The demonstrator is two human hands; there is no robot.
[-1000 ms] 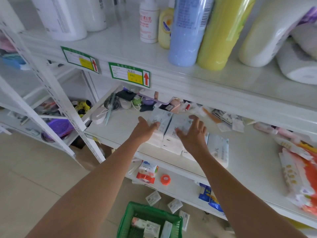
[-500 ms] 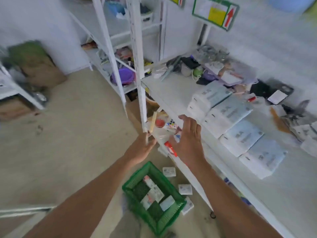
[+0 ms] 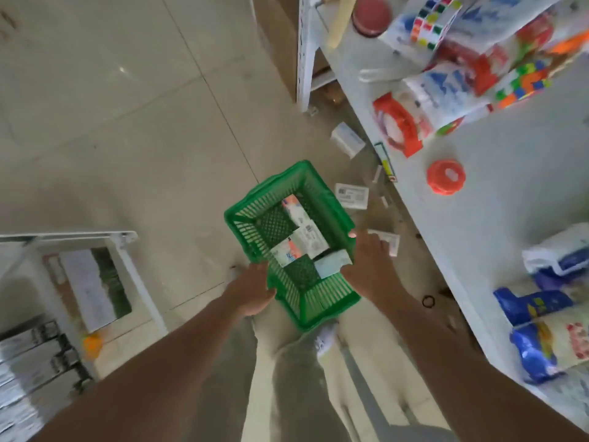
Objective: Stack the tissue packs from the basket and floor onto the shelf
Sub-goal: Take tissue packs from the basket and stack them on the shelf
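A green plastic basket (image 3: 331,212) stands on the tiled floor below me, holding several white tissue packs (image 3: 307,240). Three more tissue packs lie on the floor beside it: one (image 3: 347,140) near the shelf leg, one (image 3: 352,195) at the basket's right, one (image 3: 390,242) partly behind my right hand. My left hand (image 3: 251,291) hovers over the basket's near left rim, fingers loosely bent, holding nothing. My right hand (image 3: 371,266) reaches over the basket's right rim, fingers spread, next to a pack (image 3: 331,264) in the near corner.
A white lower shelf (image 3: 497,193) runs along the right with an orange lid (image 3: 445,176), red and blue bags and puzzle cubes. A white rack (image 3: 95,240) stands at left. My legs and a shoe (image 3: 325,339) are below the basket.
My view has swung down from the shelf with the stacked packs to the basket on the floor. Both hands have dropped from the shelf to the basket's rim, empty.
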